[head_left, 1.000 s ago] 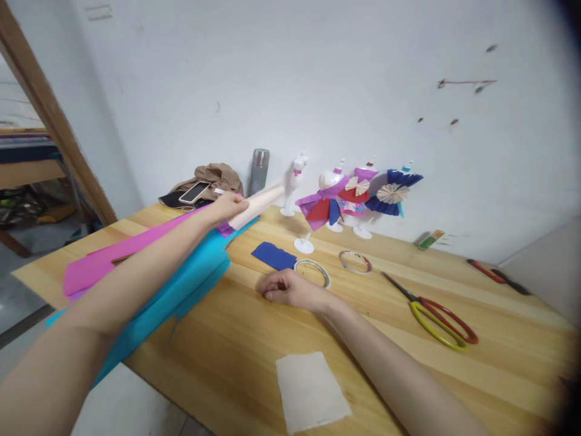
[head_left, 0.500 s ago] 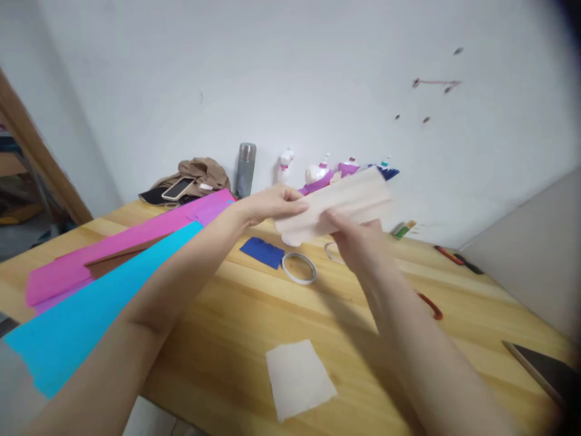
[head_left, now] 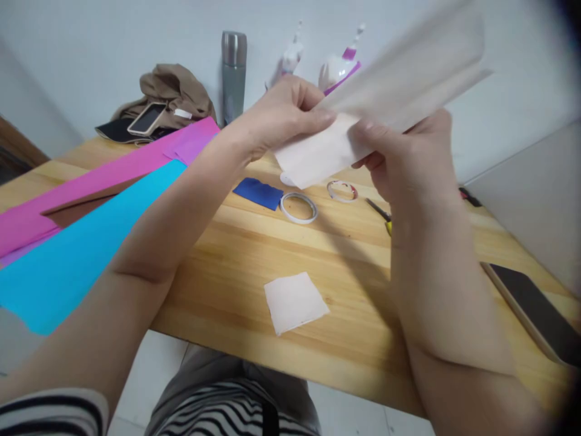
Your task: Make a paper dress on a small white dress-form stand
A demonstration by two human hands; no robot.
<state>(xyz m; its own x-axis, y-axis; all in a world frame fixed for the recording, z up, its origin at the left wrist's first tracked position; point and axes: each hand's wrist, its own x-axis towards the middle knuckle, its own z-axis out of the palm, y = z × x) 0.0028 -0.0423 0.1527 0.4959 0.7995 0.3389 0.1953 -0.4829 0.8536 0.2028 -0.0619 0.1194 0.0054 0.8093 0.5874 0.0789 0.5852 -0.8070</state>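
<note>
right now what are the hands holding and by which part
Both hands hold the pale folded sheet near its lower left end.

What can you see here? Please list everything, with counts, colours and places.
pale sheet: 1, off-white, raised over table
small sheet: 1, off-white, near front edge
blue piece: 1, blue, beside white ring
white ring: 1, white, mid-table
patterned ring: 1, white and red, right of white ring
scissors: 1, dark and yellow, partly hidden
coloured sheets: at least 4, pink, purple, brown, cyan, left
flask: 1, grey and silver, rear
figures: 2, white with purple, rear
cloth: 1, brown, rear left
cap: 1, black, beside cloth
phone: 1, dark, pale-edged, on cap
flat device: 1, dark, right
table: 1, light wood
wall: pale, behind
left hand: 1, bare, holding pale sheet
right hand: 1, bare, holding pale sheet
</note>
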